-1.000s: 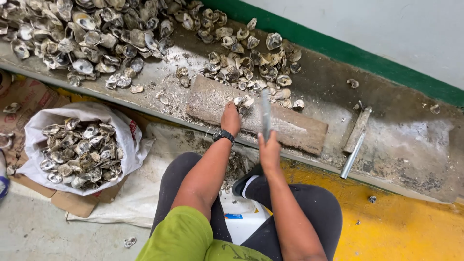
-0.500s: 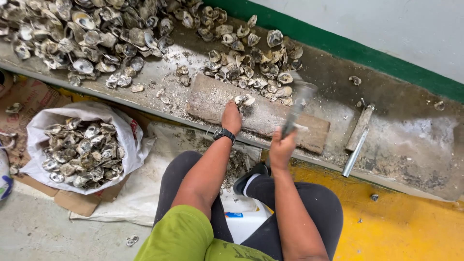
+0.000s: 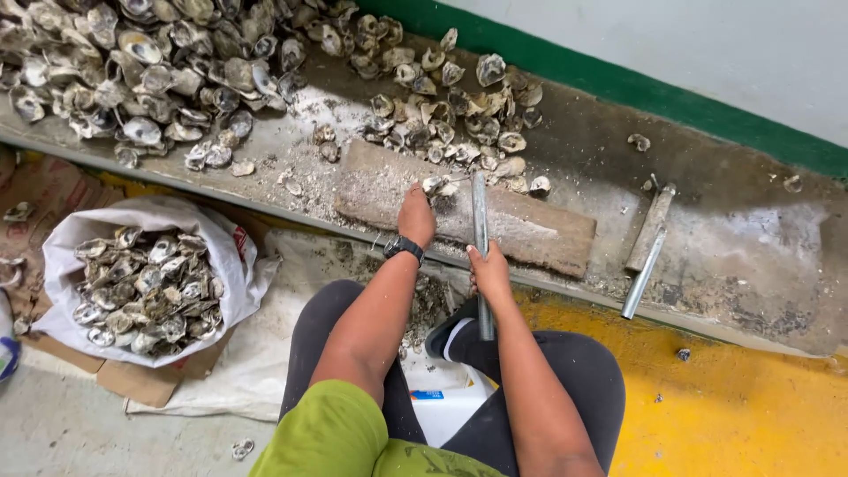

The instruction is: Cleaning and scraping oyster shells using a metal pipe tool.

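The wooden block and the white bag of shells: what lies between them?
In the head view, between the wooden block and the white bag lies the ledge's front edge, then pale sacking.

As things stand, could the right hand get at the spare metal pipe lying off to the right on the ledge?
Probably not yet. The right hand is closed around a metal rod set down on the wooden block. The path to the spare pipe looks free, but the fingers are occupied.

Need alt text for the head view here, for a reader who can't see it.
A seated person's left hand holds an oyster shell on a wooden block while the right hand grips a metal rod beside it. Shell heaps surround them.
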